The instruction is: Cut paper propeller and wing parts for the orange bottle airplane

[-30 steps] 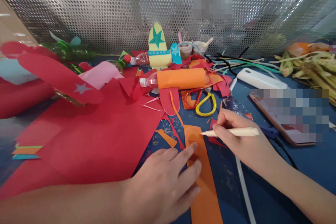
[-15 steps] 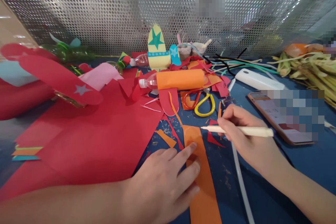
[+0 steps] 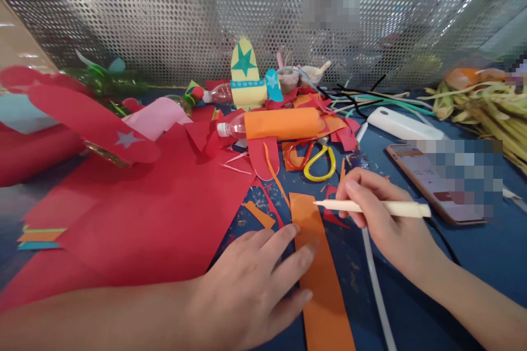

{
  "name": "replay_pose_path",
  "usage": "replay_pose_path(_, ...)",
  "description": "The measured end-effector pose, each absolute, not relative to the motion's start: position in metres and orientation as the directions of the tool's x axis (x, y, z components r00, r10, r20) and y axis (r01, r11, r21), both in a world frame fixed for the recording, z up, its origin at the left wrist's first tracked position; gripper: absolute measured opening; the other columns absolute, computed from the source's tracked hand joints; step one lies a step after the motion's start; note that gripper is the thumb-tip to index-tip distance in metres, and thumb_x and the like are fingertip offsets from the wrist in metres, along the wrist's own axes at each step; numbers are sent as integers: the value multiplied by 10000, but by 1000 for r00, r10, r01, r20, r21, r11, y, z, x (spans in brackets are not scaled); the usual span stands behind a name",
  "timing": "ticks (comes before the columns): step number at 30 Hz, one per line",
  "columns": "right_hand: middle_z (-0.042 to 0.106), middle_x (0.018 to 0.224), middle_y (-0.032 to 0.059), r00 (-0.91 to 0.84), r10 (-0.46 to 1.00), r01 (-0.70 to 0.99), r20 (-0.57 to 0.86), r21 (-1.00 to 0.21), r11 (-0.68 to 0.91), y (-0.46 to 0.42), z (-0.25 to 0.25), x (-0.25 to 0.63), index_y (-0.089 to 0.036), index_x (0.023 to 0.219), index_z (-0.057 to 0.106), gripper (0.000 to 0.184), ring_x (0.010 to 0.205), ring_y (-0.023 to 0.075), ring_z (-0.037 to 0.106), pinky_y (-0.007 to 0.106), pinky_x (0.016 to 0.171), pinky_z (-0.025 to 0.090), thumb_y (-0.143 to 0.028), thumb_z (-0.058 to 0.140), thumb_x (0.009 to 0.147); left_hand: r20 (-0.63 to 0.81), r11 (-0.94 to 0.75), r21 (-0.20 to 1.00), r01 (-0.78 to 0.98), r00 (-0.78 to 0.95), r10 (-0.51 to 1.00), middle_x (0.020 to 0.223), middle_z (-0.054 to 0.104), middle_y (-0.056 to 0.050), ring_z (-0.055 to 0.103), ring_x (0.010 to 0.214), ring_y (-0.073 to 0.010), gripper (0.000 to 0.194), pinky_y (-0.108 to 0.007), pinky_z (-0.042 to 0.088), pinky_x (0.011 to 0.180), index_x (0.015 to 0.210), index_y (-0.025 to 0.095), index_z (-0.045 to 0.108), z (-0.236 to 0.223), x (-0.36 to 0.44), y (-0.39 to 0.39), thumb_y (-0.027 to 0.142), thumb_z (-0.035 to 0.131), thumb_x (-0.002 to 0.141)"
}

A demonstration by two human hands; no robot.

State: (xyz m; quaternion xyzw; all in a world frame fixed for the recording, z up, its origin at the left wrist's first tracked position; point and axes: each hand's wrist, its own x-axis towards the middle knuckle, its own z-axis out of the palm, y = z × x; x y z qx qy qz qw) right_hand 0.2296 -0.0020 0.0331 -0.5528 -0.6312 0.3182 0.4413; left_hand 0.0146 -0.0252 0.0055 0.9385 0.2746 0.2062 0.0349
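Note:
My left hand lies with fingers spread, their tips on a long orange paper strip. Closed around a cream-coloured felt-tip pen, my right hand holds its tip at the strip's right edge near the far end. Just beyond the strip lie scissors with one red and one yellow handle loop; their blades are hidden. Farther back, a plastic bottle wrapped in orange paper rests on its side, over a rounded red paper piece.
Large red paper sheets cover the left. A phone and a white hand-held device lie at right, with dry husks beyond. A bottle in yellow paper stands before the perforated metal panel. Paper scraps lie about.
The orange strip's far end has shifted slightly right and turned a little under my left fingers. My right hand and the pen tip have dipped slightly along its edge.

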Motion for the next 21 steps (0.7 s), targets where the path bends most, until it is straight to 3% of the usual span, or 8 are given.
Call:
replay_pose_path(5, 436, 494, -67, 44, 968, 405, 246, -890, 208, -3, 32, 231, -229, 660, 507, 294, 467, 103, 454, 218, 431, 344, -340, 460, 928, 344, -844, 207, 494, 771, 536, 1185, 653, -150, 695, 862, -281, 279, -443, 618, 672, 1099, 163, 607, 5, 15, -25, 330, 485, 910)
replay_pose_path(11, 505, 650, -65, 76, 945, 391, 317, -882, 264, 2, 24, 233, -250, 854, 539, 143, 544, 96, 559, 195, 498, 453, -353, 504, 947, 303, -851, 199, 486, 795, 525, 1198, 643, -148, 690, 873, -285, 316, -452, 619, 667, 1143, 156, 614, 8, 15, -21, 322, 470, 915)
replay_pose_path(15, 580, 628, -54, -94, 982, 402, 166, -896, 190, 3, 29, 237, -252, 935, 546, 192, 531, 115, 581, 216, 508, 483, -405, 436, 972, 322, -853, 186, 488, 790, 522, 1163, 638, -144, 690, 861, -269, 326, -431, 619, 666, 1159, 159, 615, 8, 16, -21, 309, 451, 921)
replay_pose_path(17, 618, 634, -41, -209, 976, 524, 69, -834, 172, -1, 36, 240, -243, 900, 562, 202, 531, 123, 589, 232, 516, 470, -397, 450, 967, 334, -848, 190, 494, 780, 529, 1141, 630, -143, 689, 847, -259, 316, -415, 618, 656, 1147, 167, 622, 8, 16, -21, 306, 450, 921)
replay_pose_path(19, 627, 685, -36, -280, 959, 660, 49, -715, 229, -5, 44, 242, -239, 849, 543, 118, 566, 131, 588, 247, 555, 458, -331, 546, 922, 344, -850, 186, 492, 778, 526, 1131, 625, -145, 687, 828, -251, 305, -403, 615, 638, 1138, 170, 623, 8, 16, -22, 296, 451, 919)
replay_pose_path(21, 612, 733, -33, -322, 946, 752, 40, -597, 281, -11, 48, 242, -242, 849, 491, 178, 606, 152, 589, 268, 571, 450, -293, 661, 838, 362, -860, 173, 479, 782, 508, 1115, 634, -140, 685, 807, -245, 292, -395, 611, 627, 1118, 166, 627, 8, 16, -22, 291, 453, 919)
